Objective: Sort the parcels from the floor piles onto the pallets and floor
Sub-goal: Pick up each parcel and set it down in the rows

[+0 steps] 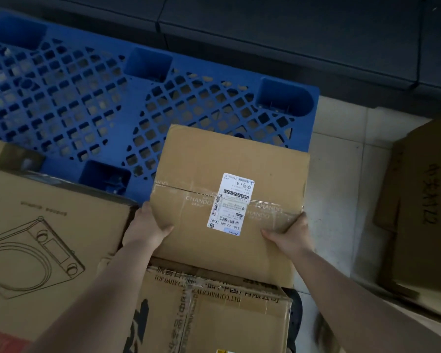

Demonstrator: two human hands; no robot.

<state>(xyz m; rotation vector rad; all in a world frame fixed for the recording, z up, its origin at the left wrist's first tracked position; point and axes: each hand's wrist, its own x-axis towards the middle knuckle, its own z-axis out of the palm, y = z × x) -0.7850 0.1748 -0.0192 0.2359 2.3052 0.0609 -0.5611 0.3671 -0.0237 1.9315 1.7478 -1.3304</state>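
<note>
Pale floor tiles (341, 174) run under a blue plastic pallet (87, 98), its lattice deck bare apart from what you hold over its near right corner. You carry a taped cardboard parcel (229, 200) with a white shipping label (231, 203) on top; whether its far end touches the pallet, you cannot tell. Your left hand (148, 228) clamps the parcel's left edge, thumb curled onto the top face, the other fingers hidden below. Your right hand (289, 234) grips its right edge the same way, thumb on top. Nearer you than the pallet, below the parcel, lies a printed carton (214, 314). Left of that carton, against the pallet's near edge, sits a large box (49, 238) with a line drawing. Right of the pallet, across bare tile, rests another brown carton (423, 200).
</note>
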